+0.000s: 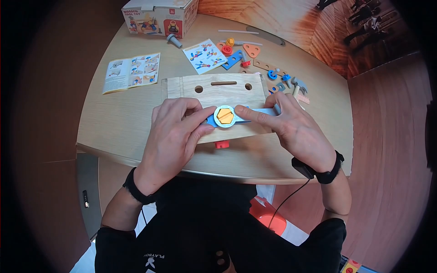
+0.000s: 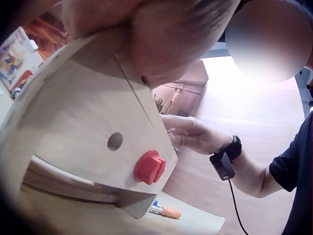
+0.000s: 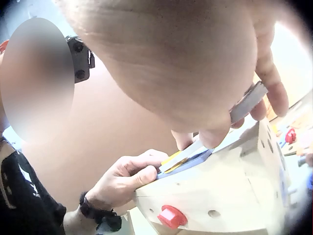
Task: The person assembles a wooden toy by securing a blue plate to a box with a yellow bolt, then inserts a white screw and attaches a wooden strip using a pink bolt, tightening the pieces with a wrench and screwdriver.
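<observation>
A wooden toy workbench (image 1: 186, 84) stands on the table with a blue strip (image 1: 210, 121) on its top. The ring end of a light blue-grey toy wrench (image 1: 261, 111) surrounds the yellow hex bolt head (image 1: 225, 116) over that strip. My right hand (image 1: 298, 125) grips the wrench handle, its index finger reaching to the ring. With thumb and index finger, my left hand (image 1: 175, 132) holds the strip's left end beside the ring. A red slotted bolt head (image 2: 149, 167) sticks out of the bench's near side, next to a round hole (image 2: 115, 142).
Behind the bench lie an instruction sheet (image 1: 205, 56), an open booklet (image 1: 132, 73) and a grey bolt (image 1: 174, 41). Loose toy parts, including an orange triangle (image 1: 252, 50) and a hammer (image 1: 297, 86), lie at the back right. A toy box (image 1: 159, 18) stands at the far edge.
</observation>
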Demonstrator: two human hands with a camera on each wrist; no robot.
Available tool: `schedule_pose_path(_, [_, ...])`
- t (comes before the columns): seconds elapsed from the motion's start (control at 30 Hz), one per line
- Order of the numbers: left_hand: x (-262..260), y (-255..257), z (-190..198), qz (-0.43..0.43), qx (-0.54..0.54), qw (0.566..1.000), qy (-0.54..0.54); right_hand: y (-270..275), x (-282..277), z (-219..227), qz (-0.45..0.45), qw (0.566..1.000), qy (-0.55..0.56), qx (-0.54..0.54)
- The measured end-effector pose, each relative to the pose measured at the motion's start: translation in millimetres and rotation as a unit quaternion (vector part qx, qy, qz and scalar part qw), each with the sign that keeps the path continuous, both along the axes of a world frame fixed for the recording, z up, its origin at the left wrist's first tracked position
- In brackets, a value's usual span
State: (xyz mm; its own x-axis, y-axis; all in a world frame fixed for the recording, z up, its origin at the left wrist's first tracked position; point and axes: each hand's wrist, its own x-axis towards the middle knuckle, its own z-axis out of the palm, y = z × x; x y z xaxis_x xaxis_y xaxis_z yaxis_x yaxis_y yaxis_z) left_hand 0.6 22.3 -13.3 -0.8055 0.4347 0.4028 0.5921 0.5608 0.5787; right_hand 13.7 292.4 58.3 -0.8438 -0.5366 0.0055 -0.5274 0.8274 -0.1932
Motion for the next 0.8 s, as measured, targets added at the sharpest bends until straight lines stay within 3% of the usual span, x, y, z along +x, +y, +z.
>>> schedule_pose_path(0.17, [0.4,0.3,1.7,0.002,0.008,1.0,-0.025,1.7,-0.1,-0.5,0.007,1.0,0.024,0.005])
schedule_pose_path(0.23, [1.5,2.0,1.4,0.006,0.009,1.0,-0.021,1.4,0.7,2.2,0.027,0.994,0.077,0.075])
schedule_pose_path(0.33, [2.3,2.9,0.0,0.013,0.009,1.0,-0.018,-0.2,7.2,-1.1,0.026,0.994,0.068,0.085])
schedule_pose_path(0.8, [-1.4,3.9,-5.4,0.018,0.008,1.0,-0.004,-20.2,33.7,-14.2,-0.047,0.999,-0.001,0.011])
